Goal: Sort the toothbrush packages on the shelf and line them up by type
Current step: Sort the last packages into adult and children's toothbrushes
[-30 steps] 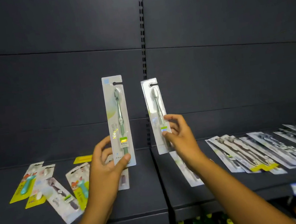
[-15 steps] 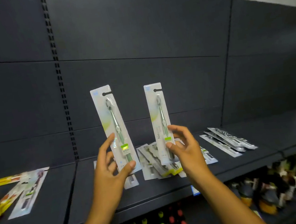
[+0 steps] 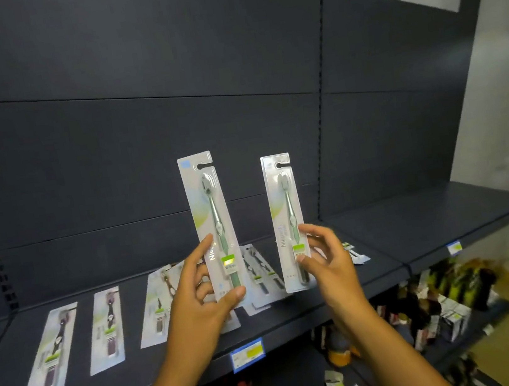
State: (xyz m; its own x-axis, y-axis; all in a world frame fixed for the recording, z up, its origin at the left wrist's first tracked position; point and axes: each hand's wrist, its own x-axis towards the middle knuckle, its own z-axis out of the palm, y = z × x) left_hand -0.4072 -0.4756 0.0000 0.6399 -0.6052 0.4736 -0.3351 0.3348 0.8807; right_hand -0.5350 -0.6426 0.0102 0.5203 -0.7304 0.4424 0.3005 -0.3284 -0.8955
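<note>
A: Dark shelf (image 3: 298,315), dark back panel, pale wall at right.
B: Left hand (image 3: 197,304) pinches one toothbrush package (image 3: 213,222) upright; right hand (image 3: 327,258) pinches another package (image 3: 287,221), above the shelf's flat packs (image 3: 105,329).

Two bare forearms reached into view from the bottom edge, with no sleeve on either. The left hand (image 3: 197,304) and right hand (image 3: 331,264) wore no gloves, rings or watch.
</note>
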